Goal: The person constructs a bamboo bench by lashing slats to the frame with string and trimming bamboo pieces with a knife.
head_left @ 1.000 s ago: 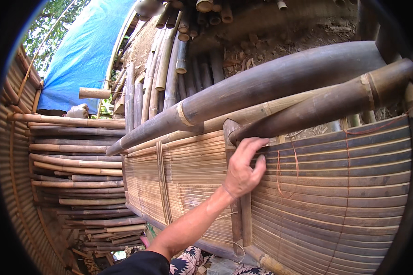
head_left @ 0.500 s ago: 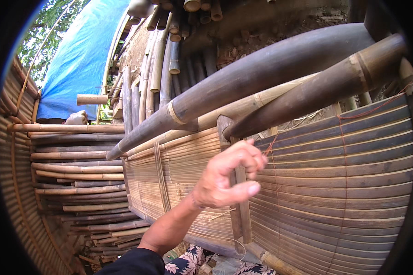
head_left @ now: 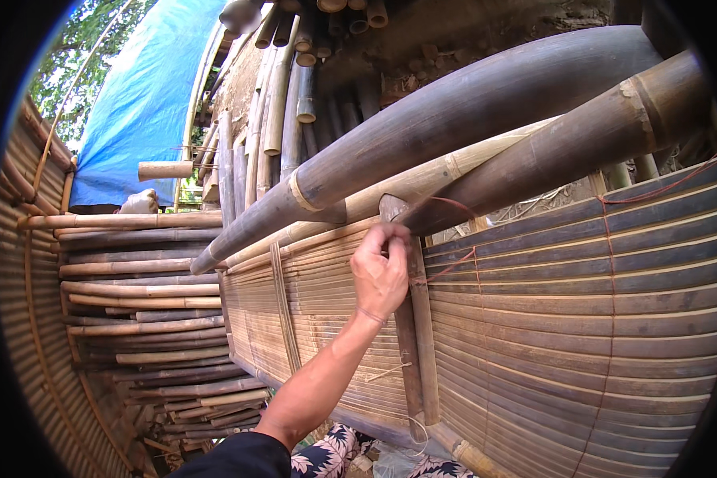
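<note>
My left hand (head_left: 381,271) reaches up from the lower edge in a black sleeve. Its thumb and fingers are pinched together at the top of an upright bamboo post (head_left: 407,342). A thin red cord (head_left: 454,265) runs from the slatted bamboo panel (head_left: 566,319) to the post beside these fingers, and a loop of it arches over toward them. The pinch seems to be on this cord, though the fingertips hide the exact spot. Just above lie the dark bamboo poles (head_left: 470,111), slanting up to the right. My right hand is out of view.
Stacked bamboo poles (head_left: 151,291) fill the left side, below a blue tarp (head_left: 135,103). More cut bamboo (head_left: 279,95) lies at the back. A lighter slatted panel (head_left: 327,295) stands left of the post. Patterned cloth (head_left: 327,452) shows at the lower edge.
My left hand has moved left and slightly up to the post top, and its curled, parted fingers have closed into a pinch. The red cord's loose part has shifted left toward the post.
</note>
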`<action>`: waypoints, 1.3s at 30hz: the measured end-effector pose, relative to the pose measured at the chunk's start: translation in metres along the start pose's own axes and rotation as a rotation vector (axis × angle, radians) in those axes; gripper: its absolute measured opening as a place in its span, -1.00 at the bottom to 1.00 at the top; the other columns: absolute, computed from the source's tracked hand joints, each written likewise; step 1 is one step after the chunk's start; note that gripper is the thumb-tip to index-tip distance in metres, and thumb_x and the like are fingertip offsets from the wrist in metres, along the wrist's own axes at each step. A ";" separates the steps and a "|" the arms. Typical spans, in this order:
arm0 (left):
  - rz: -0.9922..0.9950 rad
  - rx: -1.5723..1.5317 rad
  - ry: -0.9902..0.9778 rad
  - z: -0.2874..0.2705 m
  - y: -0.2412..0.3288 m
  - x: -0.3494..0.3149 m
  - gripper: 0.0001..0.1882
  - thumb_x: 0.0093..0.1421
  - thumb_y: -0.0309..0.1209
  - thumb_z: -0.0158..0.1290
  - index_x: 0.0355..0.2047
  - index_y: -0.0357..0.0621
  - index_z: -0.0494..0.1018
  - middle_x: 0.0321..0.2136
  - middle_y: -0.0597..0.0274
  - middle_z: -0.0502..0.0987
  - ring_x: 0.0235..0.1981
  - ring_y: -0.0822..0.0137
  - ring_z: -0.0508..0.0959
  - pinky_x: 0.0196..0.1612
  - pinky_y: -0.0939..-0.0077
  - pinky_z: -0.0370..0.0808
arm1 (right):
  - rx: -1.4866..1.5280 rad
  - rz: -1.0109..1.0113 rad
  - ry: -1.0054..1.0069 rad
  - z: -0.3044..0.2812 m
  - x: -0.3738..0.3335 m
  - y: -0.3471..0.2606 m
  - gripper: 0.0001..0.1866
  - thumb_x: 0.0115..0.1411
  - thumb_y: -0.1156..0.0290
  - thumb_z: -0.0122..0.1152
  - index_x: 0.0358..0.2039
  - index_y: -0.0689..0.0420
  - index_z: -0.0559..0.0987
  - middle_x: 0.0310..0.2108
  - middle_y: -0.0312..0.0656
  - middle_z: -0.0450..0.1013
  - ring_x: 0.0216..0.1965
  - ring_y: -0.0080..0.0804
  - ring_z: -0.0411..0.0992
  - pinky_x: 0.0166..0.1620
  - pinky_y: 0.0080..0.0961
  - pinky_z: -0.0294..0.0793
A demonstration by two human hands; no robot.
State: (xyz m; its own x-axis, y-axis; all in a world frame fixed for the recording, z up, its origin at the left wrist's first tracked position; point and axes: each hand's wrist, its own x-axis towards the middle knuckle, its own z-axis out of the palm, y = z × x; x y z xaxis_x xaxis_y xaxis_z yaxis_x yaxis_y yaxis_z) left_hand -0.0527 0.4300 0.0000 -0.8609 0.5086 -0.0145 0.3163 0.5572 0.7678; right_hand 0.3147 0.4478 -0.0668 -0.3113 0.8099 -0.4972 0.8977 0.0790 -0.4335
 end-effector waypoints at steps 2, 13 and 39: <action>0.050 0.057 -0.053 0.002 -0.009 -0.007 -0.83 0.31 -0.60 -0.03 -0.20 -0.33 0.56 -0.34 0.19 0.63 -0.27 0.46 0.60 -0.18 0.62 0.50 | 0.001 -0.002 -0.003 -0.002 0.001 0.002 -0.61 0.29 0.16 0.05 -0.15 0.25 0.61 -0.28 -0.01 0.59 -0.21 -0.05 0.53 -0.10 -0.19 0.49; 0.072 -0.048 -0.015 0.030 0.003 -0.018 -0.83 0.26 -0.49 0.08 -0.18 -0.26 0.58 -0.36 0.11 0.66 -0.33 0.37 0.63 -0.21 0.50 0.53 | 0.011 -0.022 -0.018 -0.002 0.001 0.003 -0.61 0.29 0.16 0.05 -0.15 0.24 0.61 -0.26 0.00 0.59 -0.18 -0.03 0.53 -0.07 -0.18 0.49; 0.607 0.501 -0.556 -0.013 0.046 0.045 -0.87 0.09 -0.50 0.26 -0.34 -0.16 0.55 -0.42 0.22 0.50 -0.40 0.26 0.60 -0.31 0.36 0.56 | -0.038 -0.047 -0.032 -0.008 0.000 0.000 -0.60 0.28 0.13 0.05 -0.15 0.22 0.62 -0.22 0.04 0.59 -0.12 0.03 0.54 -0.01 -0.15 0.48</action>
State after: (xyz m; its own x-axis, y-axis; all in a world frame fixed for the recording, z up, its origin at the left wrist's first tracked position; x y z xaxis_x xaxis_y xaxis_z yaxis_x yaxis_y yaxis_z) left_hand -0.0817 0.4698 0.0427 -0.2233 0.9690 -0.1057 0.8897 0.2469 0.3839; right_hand 0.3174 0.4526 -0.0611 -0.3631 0.7855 -0.5011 0.8928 0.1394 -0.4284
